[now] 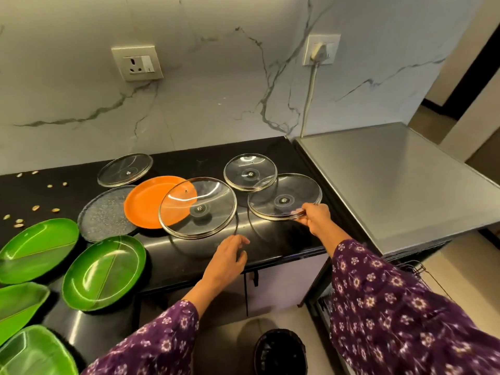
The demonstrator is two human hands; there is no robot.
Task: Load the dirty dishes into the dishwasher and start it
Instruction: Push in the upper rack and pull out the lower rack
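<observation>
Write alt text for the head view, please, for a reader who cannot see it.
A person's right hand grips the rim of a glass lid on a black counter; the left hand is open near a second lid. Green plates and an orange plate sit further left.

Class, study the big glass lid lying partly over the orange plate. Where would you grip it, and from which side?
On the big glass lid, probably pinch the metal rim at its near edge, coming from the front, where the left hand is. Only a small centre screw shows on top, and its far-left side overlaps the orange plate.
</observation>
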